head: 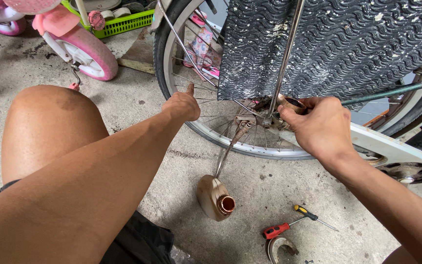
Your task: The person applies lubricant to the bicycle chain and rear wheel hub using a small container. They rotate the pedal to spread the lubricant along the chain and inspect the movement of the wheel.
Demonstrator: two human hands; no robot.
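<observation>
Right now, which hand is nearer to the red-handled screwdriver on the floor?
The right hand. It is at the wheel hub, above the red-handled screwdriver; the left hand grips the spokes farther to the left.

The bicycle wheel (230,142) stands on the floor (142,98), under the mudguard (338,49). Both hands meet at its hub: left hand (182,105) on the spokes, right hand (318,128) right of the axle. Before the wheel lies a bottle (214,197); right of it, two screwdrivers (289,224). Behind, to the left, stands a child's bike (74,39).

— What lies on the concrete floor (137,98)?
— A tan bottle (213,196), two screwdrivers (294,222), a metal clamp (278,247).
— Farther back?
— A pink child's bike (81,46) beside a green basket (123,22).
</observation>
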